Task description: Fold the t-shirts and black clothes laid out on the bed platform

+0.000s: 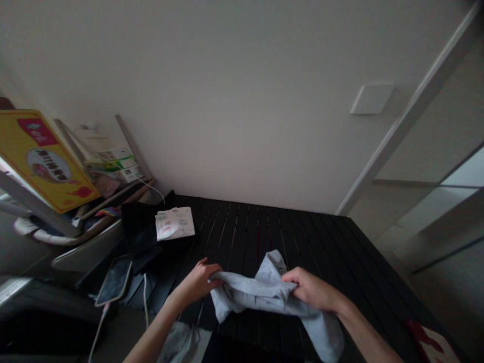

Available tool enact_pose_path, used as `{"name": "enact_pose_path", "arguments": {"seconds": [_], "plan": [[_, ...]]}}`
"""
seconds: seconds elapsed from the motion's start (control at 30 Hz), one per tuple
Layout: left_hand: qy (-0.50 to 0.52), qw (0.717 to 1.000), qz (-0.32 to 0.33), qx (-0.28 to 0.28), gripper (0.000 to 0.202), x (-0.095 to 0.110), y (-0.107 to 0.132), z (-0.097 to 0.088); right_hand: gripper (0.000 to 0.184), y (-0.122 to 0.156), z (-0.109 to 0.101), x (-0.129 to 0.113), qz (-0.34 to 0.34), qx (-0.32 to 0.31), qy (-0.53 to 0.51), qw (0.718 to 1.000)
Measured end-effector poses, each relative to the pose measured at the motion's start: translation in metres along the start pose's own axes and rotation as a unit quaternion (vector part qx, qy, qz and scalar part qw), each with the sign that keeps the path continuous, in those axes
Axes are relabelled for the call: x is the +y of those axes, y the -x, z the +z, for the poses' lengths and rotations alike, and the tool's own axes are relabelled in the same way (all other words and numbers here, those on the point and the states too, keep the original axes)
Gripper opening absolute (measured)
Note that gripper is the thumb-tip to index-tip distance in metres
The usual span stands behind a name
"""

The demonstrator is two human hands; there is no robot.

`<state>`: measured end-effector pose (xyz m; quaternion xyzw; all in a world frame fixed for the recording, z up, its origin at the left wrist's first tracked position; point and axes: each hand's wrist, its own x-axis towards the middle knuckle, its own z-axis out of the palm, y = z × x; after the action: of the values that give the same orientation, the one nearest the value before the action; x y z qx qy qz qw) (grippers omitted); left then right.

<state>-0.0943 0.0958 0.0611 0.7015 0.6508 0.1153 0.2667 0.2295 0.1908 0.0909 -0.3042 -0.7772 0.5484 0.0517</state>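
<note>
Two hands, left point(196, 283), right point(312, 290), gripping blue cloth point(260, 290)

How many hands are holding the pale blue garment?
2. The left hand grips the pale blue garment at its left end, and the right hand grips it at its right, both over the dark slatted table. No others show.

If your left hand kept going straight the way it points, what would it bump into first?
It would meet the pale blue cloth first, because the left hand points toward it and is already gripping its edge. Past that, the right hand looks next in line, though depth is hard to judge.
</note>
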Motion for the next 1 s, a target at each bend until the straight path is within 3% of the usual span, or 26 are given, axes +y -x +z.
{"name": "enact_pose_path", "arguments": {"seconds": [0.1, 0.17, 0.2, 0.23, 0.3, 0.33, 0.37, 0.4, 0.47, 0.5, 0.57, 0.6, 0.7, 0.8, 0.9, 1.0], "plan": [[0.102, 0.987, 0.020, -0.124, 0.030, 0.010, 0.004, -0.019, 0.034, 0.018, -0.022, -0.007, 0.013, -0.162, -0.053, 0.985], [0.145, 0.968, 0.039, -0.200, 0.035, 0.015, 0.000, -0.035, 0.037, 0.023, -0.034, -0.006, 0.007, -0.209, -0.060, 0.976], [0.154, 0.960, 0.054, -0.228, 0.037, 0.016, -0.005, -0.043, 0.036, 0.021, -0.040, -0.004, 0.004, -0.204, -0.053, 0.978], [0.155, 0.955, 0.067, -0.243, 0.038, 0.016, -0.013, -0.051, 0.035, 0.016, -0.048, 0.000, 0.004, -0.176, -0.038, 0.984], [0.125, 0.969, 0.069, -0.201, 0.035, 0.016, -0.037, -0.065, 0.032, -0.003, -0.065, 0.011, 0.008, -0.032, 0.034, 0.999], [0.093, 0.984, 0.055, -0.141, 0.032, 0.015, -0.052, -0.070, 0.031, -0.016, -0.075, 0.017, 0.011, 0.059, 0.080, 0.995], [0.050, 0.996, 0.031, -0.065, 0.032, 0.015, -0.068, -0.071, 0.031, -0.029, -0.084, 0.025, 0.013, 0.169, 0.133, 0.977], [-0.002, 1.000, 0.002, 0.020, 0.038, 0.015, -0.084, -0.070, 0.031, -0.043, -0.091, 0.032, 0.018, 0.238, 0.158, 0.958], [-0.101, 0.980, -0.047, 0.163, 0.054, 0.016, -0.112, -0.058, 0.040, -0.068, -0.099, 0.048, 0.031, 0.370, 0.228, 0.900], [-0.134, 0.967, -0.061, 0.207, 0.062, 0.017, -0.123, -0.046, 0.046, -0.078, -0.097, 0.057, 0.035, 0.418, 0.272, 0.866], [-0.156, 0.956, -0.074, 0.239, 0.067, 0.019, -0.137, -0.016, 0.054, -0.093, -0.084, 0.076, 0.032, 0.480, 0.375, 0.792], [-0.152, 0.959, -0.065, 0.229, 0.062, 0.021, -0.141, 0.001, 0.054, -0.099, -0.073, 0.087, 0.027, 0.477, 0.412, 0.776], [-0.123, 0.978, -0.037, 0.166, 0.046, 0.030, -0.147, 0.053, 0.048, -0.115, -0.033, 0.121, 0.011, 0.400, 0.462, 0.791], [-0.099, 0.988, -0.006, 0.120, 0.046, 0.039, -0.148, 0.092, 0.048, -0.129, 0.005, 0.149, 0.013, 0.356, 0.455, 0.816], [-0.098, 0.990, 0.024, 0.094, 0.057, 0.041, -0.146, 0.116, 0.050, -0.136, 0.033, 0.167, 0.020, 0.362, 0.429, 0.828], [-0.109, 0.991, 0.013, 0.072, 0.073, 0.034, -0.137, 0.131, 0.054, -0.136, 0.049, 0.180, 0.031, 0.368, 0.413, 0.832]]}}
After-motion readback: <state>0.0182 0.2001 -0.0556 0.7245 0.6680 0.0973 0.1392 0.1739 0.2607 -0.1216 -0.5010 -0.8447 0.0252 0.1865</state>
